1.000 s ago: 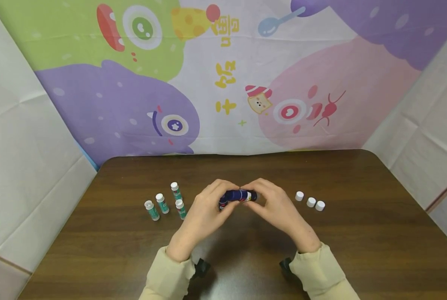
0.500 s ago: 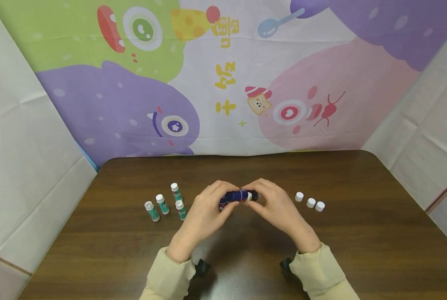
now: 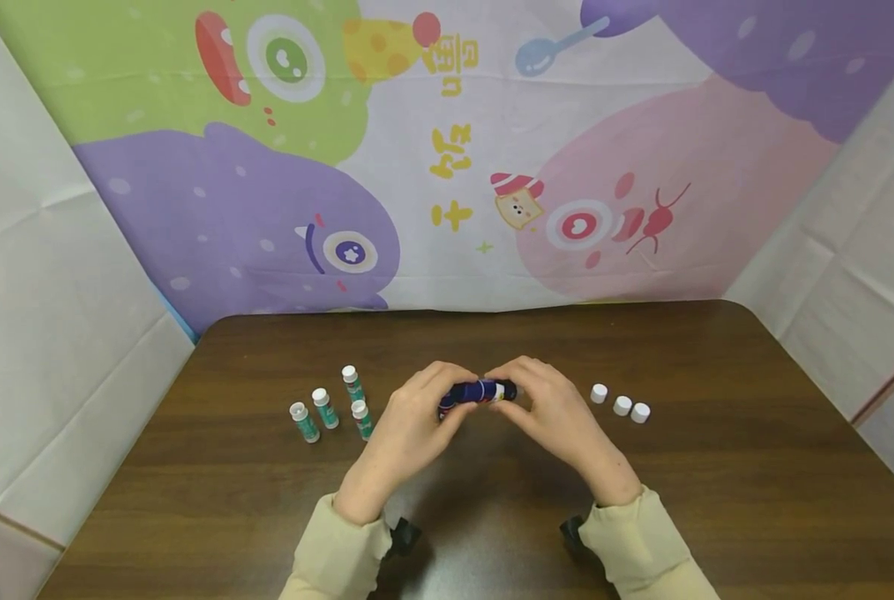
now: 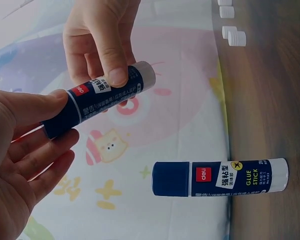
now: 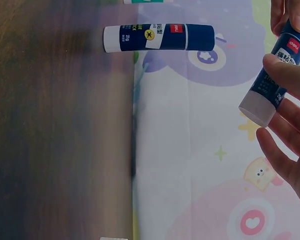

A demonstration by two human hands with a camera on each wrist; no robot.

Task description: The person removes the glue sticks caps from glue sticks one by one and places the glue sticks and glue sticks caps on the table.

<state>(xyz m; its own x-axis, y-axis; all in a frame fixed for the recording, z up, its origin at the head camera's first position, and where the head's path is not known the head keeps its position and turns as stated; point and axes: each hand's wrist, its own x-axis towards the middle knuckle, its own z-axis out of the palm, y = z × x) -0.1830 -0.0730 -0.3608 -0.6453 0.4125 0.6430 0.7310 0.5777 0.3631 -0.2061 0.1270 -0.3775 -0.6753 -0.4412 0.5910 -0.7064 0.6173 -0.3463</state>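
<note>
A dark blue glue stick (image 4: 97,99) with a pale grey base is held raised and level between both hands. My left hand (image 3: 417,408) pinches its cap end, thumb on the near side. My right hand (image 3: 547,408) pinches the labelled body close to the base. The fingertips of the two hands are a short gap apart along the tube. A second blue glue stick (image 4: 220,178), capped, stands upright on the table below; in the head view the left hand and the held stick mostly hide it.
Several small green tubes (image 3: 326,409) with white tops stand on the table left of the hands. To the right sit several white caps (image 3: 622,406). The brown wooden table (image 3: 686,500) ends at a printed cartoon cloth (image 3: 447,275) behind.
</note>
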